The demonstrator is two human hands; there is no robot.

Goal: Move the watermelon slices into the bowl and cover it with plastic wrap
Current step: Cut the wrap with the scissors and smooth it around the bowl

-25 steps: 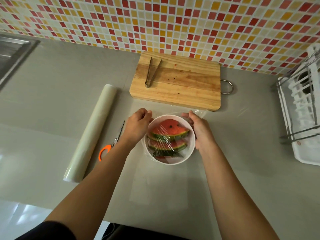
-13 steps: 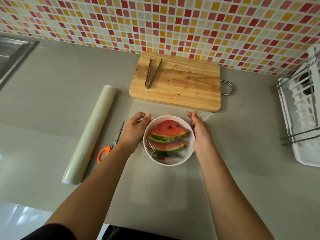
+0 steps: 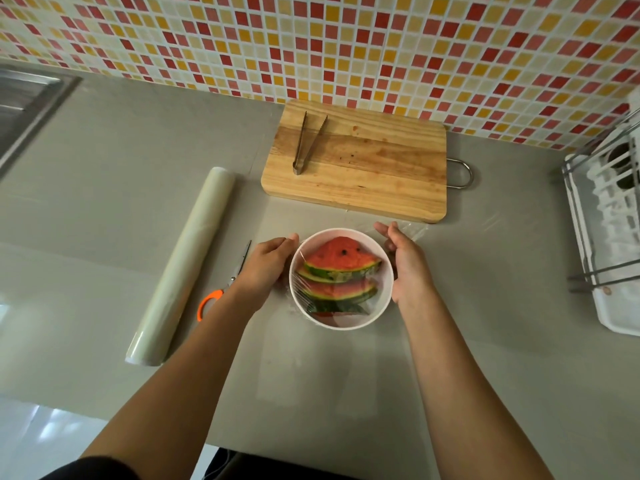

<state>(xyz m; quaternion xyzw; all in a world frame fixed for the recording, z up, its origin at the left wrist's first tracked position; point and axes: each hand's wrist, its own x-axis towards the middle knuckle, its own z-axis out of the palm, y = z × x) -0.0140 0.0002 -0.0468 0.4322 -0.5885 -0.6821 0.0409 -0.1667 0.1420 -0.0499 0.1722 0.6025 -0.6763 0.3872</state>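
A white bowl (image 3: 387, 268) stands on the grey counter in front of the cutting board. Watermelon slices (image 3: 341, 263) lie inside it, red flesh and green rind showing through clear plastic wrap (image 3: 313, 289) stretched over the rim. Loose wrap (image 3: 414, 232) bunches on the counter behind the bowl at the right. My left hand (image 3: 266, 268) cups the bowl's left side, fingers curled against the wall. My right hand (image 3: 407, 265) lies flat against the right side, fingers pointing away from me.
A wooden cutting board (image 3: 367, 168) with metal tongs (image 3: 306, 143) sits behind the bowl. A plastic wrap roll (image 3: 183, 265) and orange-handled scissors (image 3: 221, 289) lie to the left. A white dish rack (image 3: 609, 216) stands at the right, a sink (image 3: 24, 105) at the far left.
Both hands have slid from the bowl's back rim down along its sides. The wrap over the slices now lies smoother and tighter. The bowl has stayed in place.
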